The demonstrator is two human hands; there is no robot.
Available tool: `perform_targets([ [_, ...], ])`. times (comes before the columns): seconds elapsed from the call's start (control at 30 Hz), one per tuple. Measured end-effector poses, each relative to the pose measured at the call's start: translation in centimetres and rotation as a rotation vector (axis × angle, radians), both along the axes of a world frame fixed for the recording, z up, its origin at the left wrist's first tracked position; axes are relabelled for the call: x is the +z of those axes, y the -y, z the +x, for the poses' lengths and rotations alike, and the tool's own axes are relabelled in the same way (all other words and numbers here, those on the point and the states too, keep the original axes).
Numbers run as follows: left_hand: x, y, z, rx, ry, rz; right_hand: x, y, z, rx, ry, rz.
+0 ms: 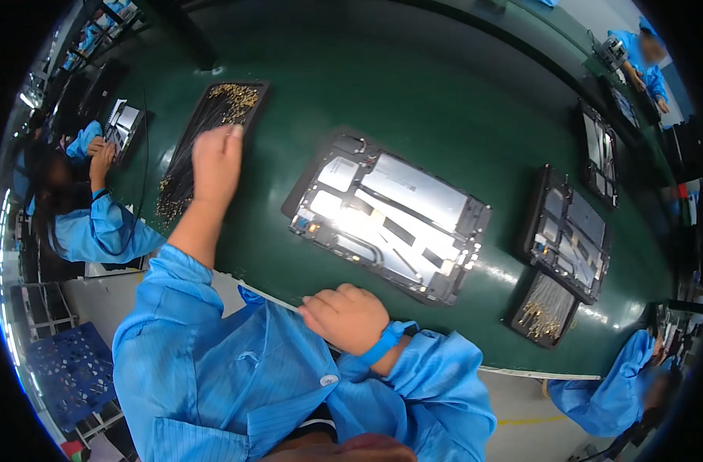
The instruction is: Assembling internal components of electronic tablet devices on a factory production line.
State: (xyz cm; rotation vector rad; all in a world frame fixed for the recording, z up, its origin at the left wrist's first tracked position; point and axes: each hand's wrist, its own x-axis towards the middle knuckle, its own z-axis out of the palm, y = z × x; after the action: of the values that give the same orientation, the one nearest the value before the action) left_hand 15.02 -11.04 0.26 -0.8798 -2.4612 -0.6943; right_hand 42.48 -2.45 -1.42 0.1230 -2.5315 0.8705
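At the left, a dark tray (261, 100) holds a heap of thin black cables (207, 115) with gold-coloured ends. My left hand (217, 165) is over the tray's right side, its fingers closed; whether a cable is in them is too blurred to tell. In front of me lies an opened tablet-like device (413, 185) in a black frame, with silver battery plates and ribbon cables exposed. My right hand (348, 319), below a blue wrist strap (388, 343), is curled at the table's near edge, apart from the device. Its fingertips are partly hidden.
On the right of the green table (321, 85) are two more opened devices (571, 231) (598, 154). A smaller tray (548, 308) of cables touches the nearer one. Co-workers in blue sit at the left (97, 231), the lower right (613, 385) and the far right (648, 69).
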Motion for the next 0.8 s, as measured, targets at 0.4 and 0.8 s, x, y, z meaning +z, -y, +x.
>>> perform_targets([
  [0.4, 0.8, 5.2, -4.1, 0.141, 0.351, -0.127, 1.3, 0.2, -1.7, -0.146, 0.012, -0.021],
  [0.8, 5.1, 2.9, 2.2, -0.331, -0.068, -0.119, 3.0, -0.8, -0.2, -0.354, 0.346, -0.516],
])
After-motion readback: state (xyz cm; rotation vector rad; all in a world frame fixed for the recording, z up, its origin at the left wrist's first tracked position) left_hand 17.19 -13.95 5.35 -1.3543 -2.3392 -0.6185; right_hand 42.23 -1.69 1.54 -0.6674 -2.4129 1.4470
